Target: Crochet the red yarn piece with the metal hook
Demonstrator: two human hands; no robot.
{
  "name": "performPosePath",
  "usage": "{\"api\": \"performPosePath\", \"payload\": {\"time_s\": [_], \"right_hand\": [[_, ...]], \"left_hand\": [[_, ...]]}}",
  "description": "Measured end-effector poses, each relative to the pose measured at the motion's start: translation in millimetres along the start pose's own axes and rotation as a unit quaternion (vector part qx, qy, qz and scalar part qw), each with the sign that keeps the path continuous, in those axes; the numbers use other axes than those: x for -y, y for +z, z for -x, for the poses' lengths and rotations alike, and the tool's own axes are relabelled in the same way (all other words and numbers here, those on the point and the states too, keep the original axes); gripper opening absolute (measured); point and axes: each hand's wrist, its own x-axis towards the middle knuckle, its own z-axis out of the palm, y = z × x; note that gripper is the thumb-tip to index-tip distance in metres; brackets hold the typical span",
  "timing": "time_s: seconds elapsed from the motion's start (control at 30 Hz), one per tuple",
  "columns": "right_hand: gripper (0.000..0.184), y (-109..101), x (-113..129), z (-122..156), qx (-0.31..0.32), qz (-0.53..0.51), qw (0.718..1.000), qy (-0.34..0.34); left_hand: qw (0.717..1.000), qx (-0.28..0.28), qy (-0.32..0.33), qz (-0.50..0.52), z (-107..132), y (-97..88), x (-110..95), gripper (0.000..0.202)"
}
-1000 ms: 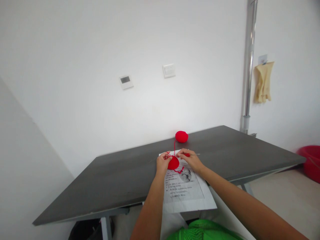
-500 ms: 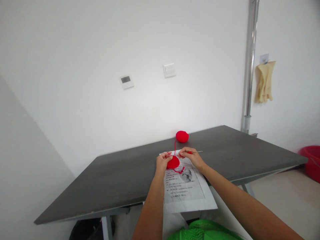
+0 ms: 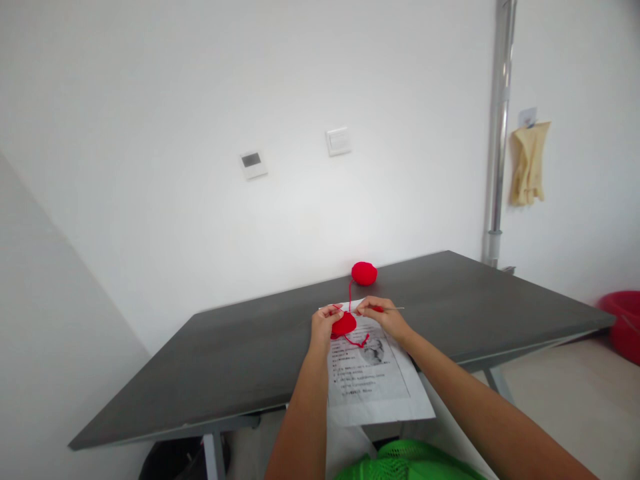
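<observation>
Between thumb and fingers, my left hand [image 3: 326,321] pinches a small rounded piece of red crochet [image 3: 344,324] by its upper edge. A loose red yarn tail [image 3: 358,343] trails from it over the paper. My right hand [image 3: 381,311] is closed on a thin crochet hook [image 3: 395,308], which points leftward to the top of the piece; its tip is too small to make out. From the work, a strand runs up to a ball of red yarn [image 3: 364,273] at the table's back edge. Beneath both hands lies a printed sheet [image 3: 380,393].
The dark grey table [image 3: 240,360] stands against a white wall bearing a thermostat [image 3: 254,164] and a switch [image 3: 339,141]. Yellow gloves [image 3: 531,163] hang beside a metal pipe [image 3: 501,133]. A red bucket [image 3: 623,327] is on the floor at right, a black bin [image 3: 167,459] under the table.
My right hand has turned slightly and lowered, with the crochet hook now lying more level. The crochet piece has shifted a little left with my left hand. The yarn ball stays put.
</observation>
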Motion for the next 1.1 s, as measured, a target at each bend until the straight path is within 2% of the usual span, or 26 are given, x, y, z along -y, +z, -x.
{"api": "performPosePath", "payload": {"time_s": [0.13,0.37,0.6,0.77,1.1], "right_hand": [[0.016,1.8,-0.6,1.7,0.008,0.046,0.999,-0.018],[0.015,0.4,4.3,0.8,-0.008,-0.005,1.0,0.014],[0.017,2.3,5.8,5.1,0.04,0.084,0.995,-0.037],[0.018,-0.8,3.8,1.0,0.013,0.005,1.0,0.009],[0.026,-6.1,0.7,-2.5,0.013,-0.15,0.982,0.117]], "left_hand": [[1.0,-0.005,0.008,-0.001,-1.9,-2.5,2.4,0.029],[1.0,-0.001,-0.008,0.006,-3.0,-2.6,3.2,0.03],[1.0,-0.023,-0.005,0.013,-2.7,-4.7,2.2,0.03],[1.0,-0.026,-0.008,0.004,-4.7,-5.6,3.9,0.028],[0.998,0.037,-0.039,0.022,1.9,-3.7,-3.7,0.039]]}}
